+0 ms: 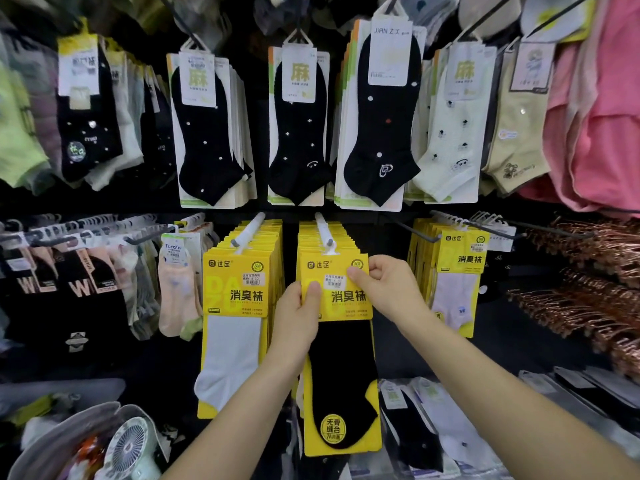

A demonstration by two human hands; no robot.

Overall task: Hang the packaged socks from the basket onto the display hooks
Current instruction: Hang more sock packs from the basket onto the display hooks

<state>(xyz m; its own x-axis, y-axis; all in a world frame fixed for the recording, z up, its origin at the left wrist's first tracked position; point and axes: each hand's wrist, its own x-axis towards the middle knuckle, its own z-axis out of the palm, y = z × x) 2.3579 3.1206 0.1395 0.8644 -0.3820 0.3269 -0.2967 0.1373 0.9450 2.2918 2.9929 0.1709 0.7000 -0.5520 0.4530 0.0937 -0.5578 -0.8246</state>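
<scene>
A flat yellow cardboard pack of black ankle socks (341, 375) sits at the tip of a white plastic display hook (323, 233). The left hand (299, 317) pinches its left edge, the right hand (384, 285) its top corner. It is likely light with a stiff card, so hold it by the header.

The yellow sock pack (346, 299) reads "消臭袜"; a white header card (393, 50) reads "JIAN".

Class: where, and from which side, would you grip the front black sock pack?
Pinch the black sock pack's yellow header card at both side edges, coming from the front: the card faces out flat, and the white hook occupies its top centre.
</scene>
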